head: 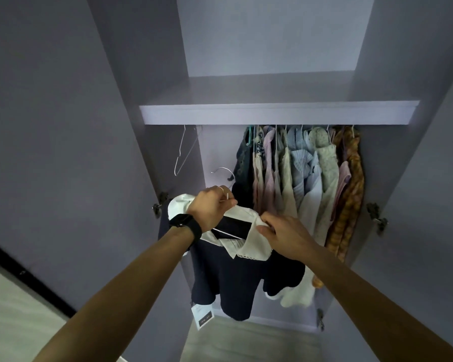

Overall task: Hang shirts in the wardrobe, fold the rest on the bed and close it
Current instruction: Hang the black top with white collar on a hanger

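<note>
Both arms reach forward and up into the open wardrobe [272, 35]. Left hand [215, 207], black watch [186, 224] on the wrist, curls its fingers round the neck of a wire hanger [224, 171]; the hook sits free below the shelf [277, 114]. Right hand [283, 235] pinches the white collar [249, 239]. Navy shirt [233, 280] droops from the hanger, white cuffs, paper tag [203, 316] dangling at the near hem, just left of the row of hung shirts [306, 178].

Black wristwatch [185, 223], ring [221, 188] on left grip [211, 206]
</note>
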Demonstrator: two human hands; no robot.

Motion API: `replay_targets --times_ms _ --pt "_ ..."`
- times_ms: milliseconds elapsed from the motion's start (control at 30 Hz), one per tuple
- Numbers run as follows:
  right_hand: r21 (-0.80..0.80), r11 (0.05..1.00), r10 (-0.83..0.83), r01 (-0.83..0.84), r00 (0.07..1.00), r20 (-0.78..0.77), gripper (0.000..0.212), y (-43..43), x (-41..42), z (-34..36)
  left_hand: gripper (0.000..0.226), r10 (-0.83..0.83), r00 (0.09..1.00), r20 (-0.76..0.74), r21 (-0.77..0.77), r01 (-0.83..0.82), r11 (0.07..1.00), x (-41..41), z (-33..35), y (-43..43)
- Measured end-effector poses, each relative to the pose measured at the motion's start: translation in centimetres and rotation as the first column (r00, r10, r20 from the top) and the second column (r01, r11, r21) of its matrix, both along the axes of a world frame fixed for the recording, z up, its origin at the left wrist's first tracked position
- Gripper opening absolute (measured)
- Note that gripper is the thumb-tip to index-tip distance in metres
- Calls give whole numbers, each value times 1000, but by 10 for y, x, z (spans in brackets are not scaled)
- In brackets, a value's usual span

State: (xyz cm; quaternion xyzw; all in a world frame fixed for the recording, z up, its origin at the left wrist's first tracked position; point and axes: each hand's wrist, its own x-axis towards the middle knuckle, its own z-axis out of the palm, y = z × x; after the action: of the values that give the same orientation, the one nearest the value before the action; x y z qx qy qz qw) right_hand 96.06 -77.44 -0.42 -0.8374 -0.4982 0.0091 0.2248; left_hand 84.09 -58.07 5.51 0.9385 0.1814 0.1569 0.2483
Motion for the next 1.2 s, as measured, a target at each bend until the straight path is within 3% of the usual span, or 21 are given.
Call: replay_targets --times_ms 233,467,700,900,1000,1200 --pt "-26 981 -193 193 981 15 27 37 -17 -3 48 -48 999 18 260 41 965 -5 -13 42" --pt "-35 935 -354 353 935 -17 29 115 -16 4 58 -3 999 -38 423 19 906 -3 9 143" --pt "-58 887 -462 459 878 -121 33 182 14 6 80 49 979 199 609 -162 776 49 63 215" --pt "8 852 -494 524 807 -323 32 235 64 -20 67 64 960 274 630 -229 742 111 48 258" --pt "46 824 -514 565 778 -361 32 262 83 -44 66 44 909 415 643 -327 692 131 25 269" --pt "186 767 -515 614 762 -392 32 305 118 -61 67 -65 826 560 661 -398 637 148 14 287"
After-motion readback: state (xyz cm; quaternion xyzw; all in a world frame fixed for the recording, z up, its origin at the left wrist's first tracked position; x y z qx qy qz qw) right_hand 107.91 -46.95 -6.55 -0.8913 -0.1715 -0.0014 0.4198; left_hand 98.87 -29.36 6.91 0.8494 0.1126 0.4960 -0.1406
